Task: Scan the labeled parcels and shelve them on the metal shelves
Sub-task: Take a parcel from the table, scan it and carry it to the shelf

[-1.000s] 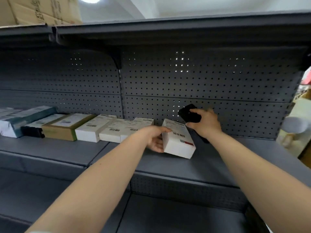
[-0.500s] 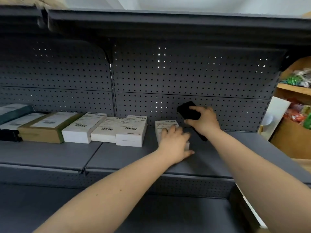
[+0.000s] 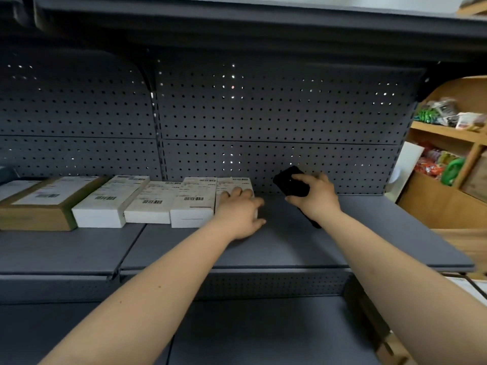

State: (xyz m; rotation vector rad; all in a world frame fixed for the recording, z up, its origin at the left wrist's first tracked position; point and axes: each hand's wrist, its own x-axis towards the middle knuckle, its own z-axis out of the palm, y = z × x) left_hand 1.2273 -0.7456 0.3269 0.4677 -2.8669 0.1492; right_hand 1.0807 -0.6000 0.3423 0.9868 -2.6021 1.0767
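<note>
A white labeled parcel [image 3: 234, 184] lies flat on the grey metal shelf [image 3: 290, 248], at the right end of a row of parcels. My left hand [image 3: 241, 212] rests on top of it with fingers spread, thumb against its right side, and hides most of it. It sits against the neighbouring white parcel [image 3: 196, 201]. My right hand [image 3: 315, 197] grips a black handheld scanner [image 3: 290, 181] just to the right, above the shelf, its handle poking out below the hand.
More parcels line the shelf to the left: white boxes [image 3: 110, 201] and a brown box [image 3: 44, 204]. A perforated back panel [image 3: 263, 114] closes the shelf behind. A wooden rack with snack packets [image 3: 445, 164] stands at the right. A lower shelf [image 3: 263, 333] lies below.
My left hand set the white parcel flat on the shelf and slid it left until it met the row. The right hand with the scanner stayed about where it was.
</note>
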